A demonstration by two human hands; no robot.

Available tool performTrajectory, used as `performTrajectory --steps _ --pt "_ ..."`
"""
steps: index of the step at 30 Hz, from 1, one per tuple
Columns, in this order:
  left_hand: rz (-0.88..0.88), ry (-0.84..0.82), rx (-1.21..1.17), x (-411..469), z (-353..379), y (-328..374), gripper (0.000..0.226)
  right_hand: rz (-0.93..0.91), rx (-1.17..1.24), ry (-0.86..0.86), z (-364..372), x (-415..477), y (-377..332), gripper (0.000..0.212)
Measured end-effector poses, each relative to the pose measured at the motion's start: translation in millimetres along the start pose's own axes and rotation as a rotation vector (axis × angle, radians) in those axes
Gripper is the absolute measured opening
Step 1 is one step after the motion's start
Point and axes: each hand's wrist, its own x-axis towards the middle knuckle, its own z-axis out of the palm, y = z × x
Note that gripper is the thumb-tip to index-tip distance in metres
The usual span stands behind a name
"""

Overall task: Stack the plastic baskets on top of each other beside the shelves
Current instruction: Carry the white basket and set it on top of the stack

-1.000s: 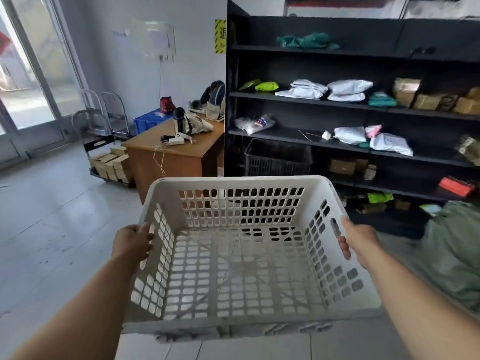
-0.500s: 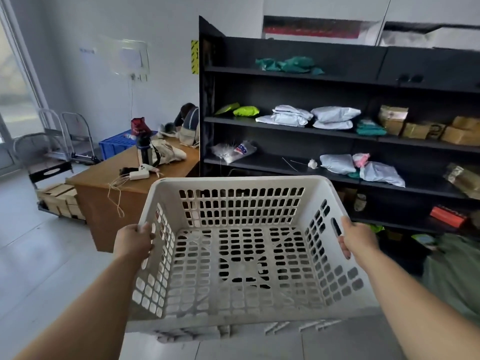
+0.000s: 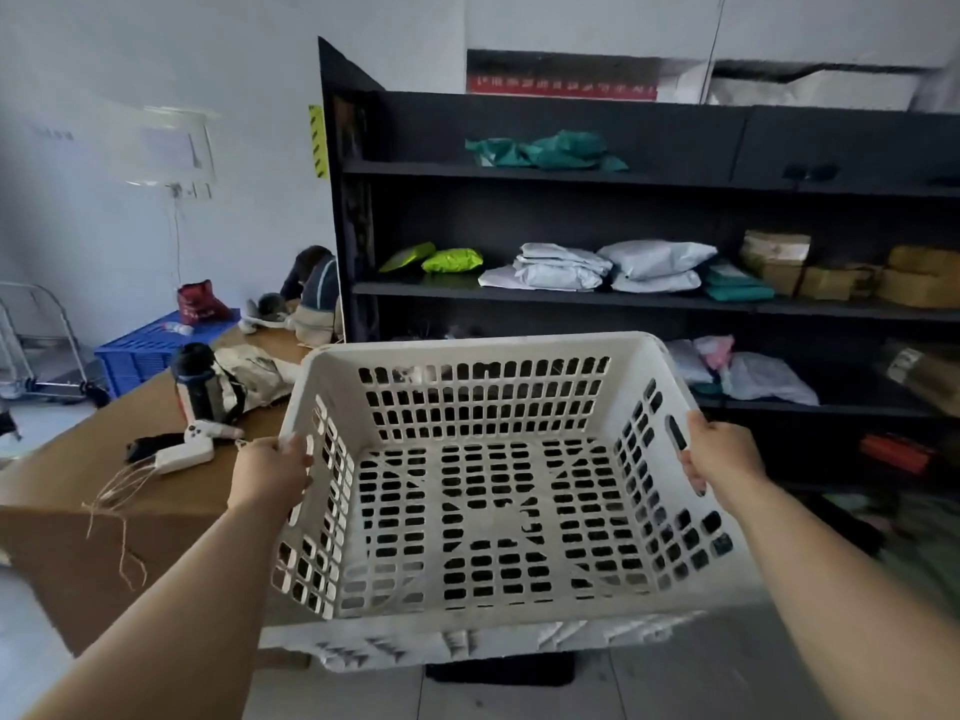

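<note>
Both grips should be held even and the load level, then lowered squarely onto any basket below. The left hand (image 3: 270, 472) has its fingers curled over the left rim of the white basket (image 3: 483, 511), and the right hand (image 3: 722, 454) grips the right wall at its handle slot. The basket hangs mid-frame before the black shelves (image 3: 571, 298), with the desk (image 3: 104, 485) at lower left.

Matt white plastic basket (image 3: 488, 517), wooden desk (image 3: 104, 491)

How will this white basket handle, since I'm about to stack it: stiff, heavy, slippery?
Probably light: the white plastic basket is empty and mostly holes. Likely fairly stiff: it shows no sag held only by the left hand and right hand at its side rims.
</note>
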Motion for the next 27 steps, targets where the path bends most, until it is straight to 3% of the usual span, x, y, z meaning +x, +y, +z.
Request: performTrajectory --steps 11,27 --pt "0.091 -0.101 0.009 172.5 105.7 69.6 0.027 0.053 0.053 0.123 80.5 131.8 -49.8 0.044" --pt "-0.062 -0.124 -0.022 296.4 280.9 86.3 0.027 0.091 -0.018 0.005 160.6 348.3 -58.7 0.04"
